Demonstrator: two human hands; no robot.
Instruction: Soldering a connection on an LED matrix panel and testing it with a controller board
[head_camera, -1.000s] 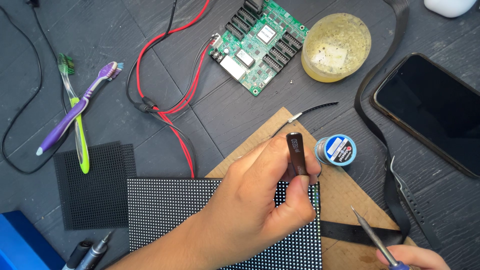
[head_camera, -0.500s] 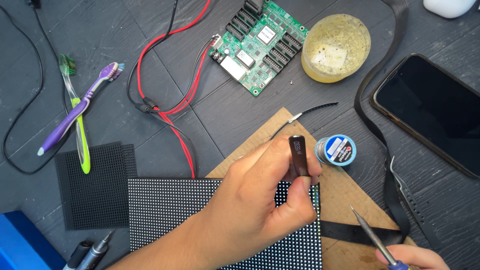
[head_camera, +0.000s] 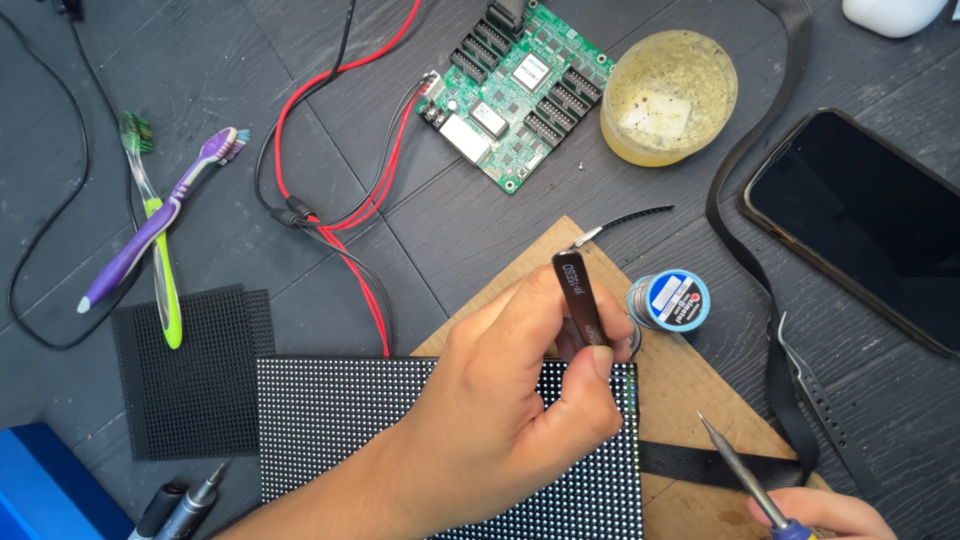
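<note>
1. Black tweezers (head_camera: 580, 300) are held in the left hand (head_camera: 500, 400), with thumb and fingers closed tight around them.
2. The tweezers are stood almost upright. The long side runs from the top end, farther from the person, down to the tips, which are hidden behind the fingers above the dotted black panel (head_camera: 350, 430).
3. A soldering iron (head_camera: 740, 465) is held in the right hand (head_camera: 820, 512) at the bottom edge. That grip is partly cut off, so how tight it is cannot be told. The thin metal tip is pointed up and to the left, toward the panel.
4. A brown board (head_camera: 690, 390) is laid under the panel's right side, with a small solder spool (head_camera: 668, 300) on it.
5. Everything is set on a dark wooden worktop (head_camera: 200, 120). A green circuit board (head_camera: 515, 95), red and black wires (head_camera: 340, 215), a yellow jar (head_camera: 668, 95), a dark phone (head_camera: 860, 225) and two toothbrushes (head_camera: 155, 250) are seen there too.
</note>
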